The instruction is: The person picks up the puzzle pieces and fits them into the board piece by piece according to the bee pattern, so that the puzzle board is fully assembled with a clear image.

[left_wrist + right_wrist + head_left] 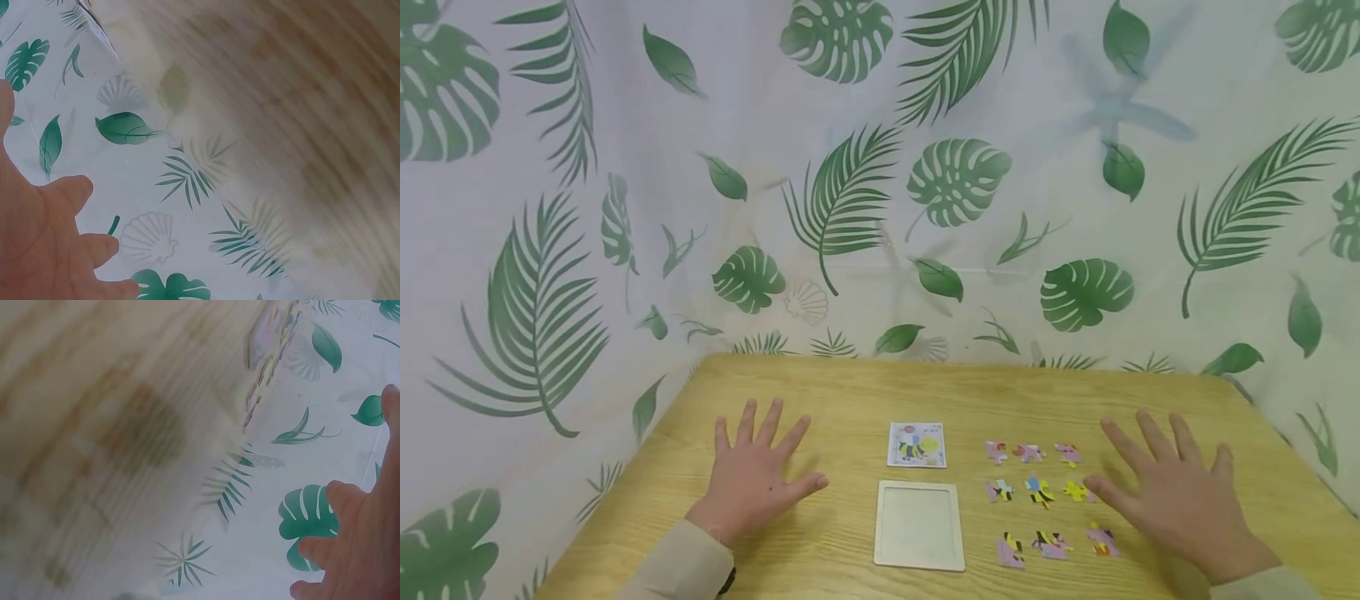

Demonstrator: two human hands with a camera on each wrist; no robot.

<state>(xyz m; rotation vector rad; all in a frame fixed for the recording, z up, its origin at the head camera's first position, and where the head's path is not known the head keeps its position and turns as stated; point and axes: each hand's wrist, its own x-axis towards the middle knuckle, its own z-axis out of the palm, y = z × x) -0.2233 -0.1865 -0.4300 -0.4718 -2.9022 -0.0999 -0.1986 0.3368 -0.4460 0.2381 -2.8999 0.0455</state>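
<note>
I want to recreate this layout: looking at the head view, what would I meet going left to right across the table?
Left hand, shallow square tray, left puzzle piece of the nearest row, middle puzzle piece of the nearest row, right hand.

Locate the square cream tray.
At the head view's lower centre, the cream tray lies on the wooden table, below the square bee card, left of colourful jigsaw pieces.

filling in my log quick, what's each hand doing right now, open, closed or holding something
Left hand: open, fingers spread, holding nothing.
Right hand: open, fingers spread, holding nothing, beside the puzzle pieces.
</note>
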